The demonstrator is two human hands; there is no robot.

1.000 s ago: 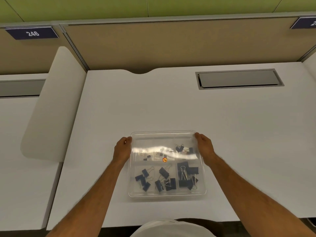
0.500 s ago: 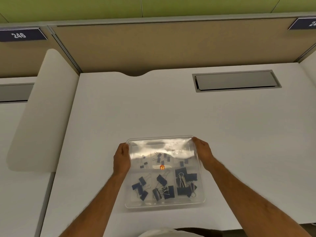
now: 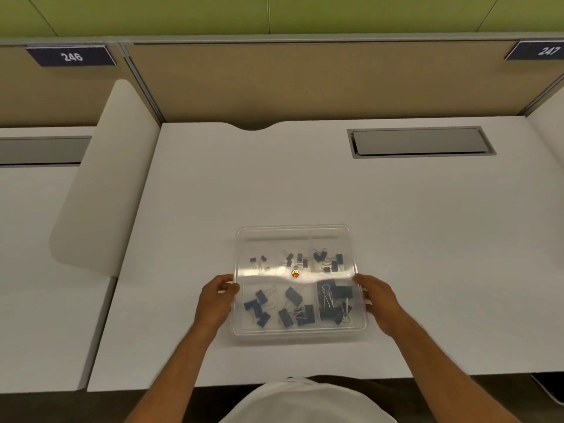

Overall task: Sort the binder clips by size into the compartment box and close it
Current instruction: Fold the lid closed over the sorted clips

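A clear plastic compartment box point(image 3: 297, 232) lies flat on the white desk, its transparent lid down over it. Through the lid I see blue binder clips point(image 3: 293, 306) in six compartments: small ones in the far row, bigger ones in the near row, the largest at the near right. A small orange dot sits at the lid's centre. My left hand point(image 3: 215, 299) grips the box's left edge at mid-length, thumb on the rim. My right hand point(image 3: 380, 300) holds the right edge the same way.
A grey cable hatch point(image 3: 421, 141) is set into the desk point(image 3: 305, 184) at the far right. A white divider panel point(image 3: 100, 190) stands along the left side. A tan partition wall runs behind the desk. My white shirt shows at the bottom edge.
The lid has come down flat onto the box. Both hands slid from the far corners toward me to the middle of the side edges.
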